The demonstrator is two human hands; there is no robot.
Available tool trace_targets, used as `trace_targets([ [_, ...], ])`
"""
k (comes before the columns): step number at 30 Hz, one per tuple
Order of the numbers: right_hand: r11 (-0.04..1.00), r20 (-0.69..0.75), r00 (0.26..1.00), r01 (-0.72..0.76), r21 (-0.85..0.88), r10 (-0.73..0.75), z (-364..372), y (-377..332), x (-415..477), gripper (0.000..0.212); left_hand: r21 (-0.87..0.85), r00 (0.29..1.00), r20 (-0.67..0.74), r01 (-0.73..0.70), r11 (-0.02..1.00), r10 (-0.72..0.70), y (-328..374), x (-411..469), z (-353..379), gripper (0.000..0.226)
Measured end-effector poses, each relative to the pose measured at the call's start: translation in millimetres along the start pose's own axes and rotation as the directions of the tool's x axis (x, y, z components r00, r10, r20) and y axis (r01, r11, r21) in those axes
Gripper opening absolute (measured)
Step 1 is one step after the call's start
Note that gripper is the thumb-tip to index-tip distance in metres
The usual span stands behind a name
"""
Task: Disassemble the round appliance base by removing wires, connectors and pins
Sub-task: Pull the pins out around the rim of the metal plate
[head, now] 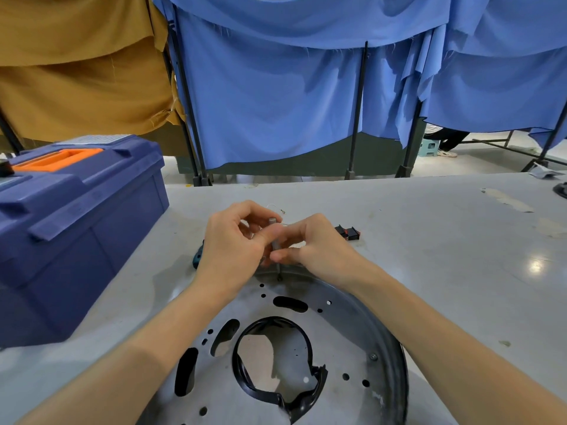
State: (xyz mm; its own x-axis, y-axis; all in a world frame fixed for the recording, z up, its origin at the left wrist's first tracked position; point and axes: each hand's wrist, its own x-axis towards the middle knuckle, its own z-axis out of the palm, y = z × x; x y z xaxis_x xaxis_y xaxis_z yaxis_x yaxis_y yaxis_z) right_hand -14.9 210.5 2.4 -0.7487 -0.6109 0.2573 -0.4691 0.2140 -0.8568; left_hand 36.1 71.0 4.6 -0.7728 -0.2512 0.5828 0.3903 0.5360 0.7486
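both hands pinch a small metal pin (pixel 274 240) above the far rim of the round base (pixel 352 332) on the table (pixel 429 240): left hand (pixel 233 243), right hand (pixel 316 250). the pin's long axis stands nearly upright, tip down.

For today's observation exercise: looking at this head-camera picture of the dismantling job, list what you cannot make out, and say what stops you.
- Small metal part in head view: fingers of the left hand and right hand cover most of it.
- Teal tool: hidden behind the left hand.
- Round base: near rim cut off by bottom edge; forearms cross it.
- Black switch: too small for detail.
- Dark object: cut off by right edge.
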Motion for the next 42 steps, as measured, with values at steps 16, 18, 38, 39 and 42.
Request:
trace_targets([
  [16,0.999,-0.061,0.998,0.004,-0.049,-0.007,-0.3,1.5,1.2,0.013,-0.028,1.000,-0.012,0.010,1.000,-0.011,-0.5,-1.0,2.1,0.019],
  [18,0.999,-0.038,0.999,-0.022,-0.027,0.021,-0.9,1.2,1.1,0.007,-0.033,1.000,0.009,-0.014,0.999,0.014,0.5,-1.5,2.3,0.015],
  [38,1.000,-0.031,0.999,-0.018,-0.008,0.018,0.1,0.8,0.7,0.003,0.005,0.999,0.010,-0.033,0.999,0.033,-3.1,0.3,2.0,0.010],
  [39,1.000,-0.052,0.999,-0.003,-0.019,0.002,0.3,1.5,0.9,0.009,0.003,1.000,-0.004,-0.026,1.000,0.026,-3.1,0.2,2.0,0.011],
  [42,1.000,-0.065,0.998,0.005,-0.019,-0.006,-0.5,1.9,0.8,0.011,0.002,0.999,-0.015,-0.032,0.999,0.032,-2.0,-0.5,1.6,0.023],
])
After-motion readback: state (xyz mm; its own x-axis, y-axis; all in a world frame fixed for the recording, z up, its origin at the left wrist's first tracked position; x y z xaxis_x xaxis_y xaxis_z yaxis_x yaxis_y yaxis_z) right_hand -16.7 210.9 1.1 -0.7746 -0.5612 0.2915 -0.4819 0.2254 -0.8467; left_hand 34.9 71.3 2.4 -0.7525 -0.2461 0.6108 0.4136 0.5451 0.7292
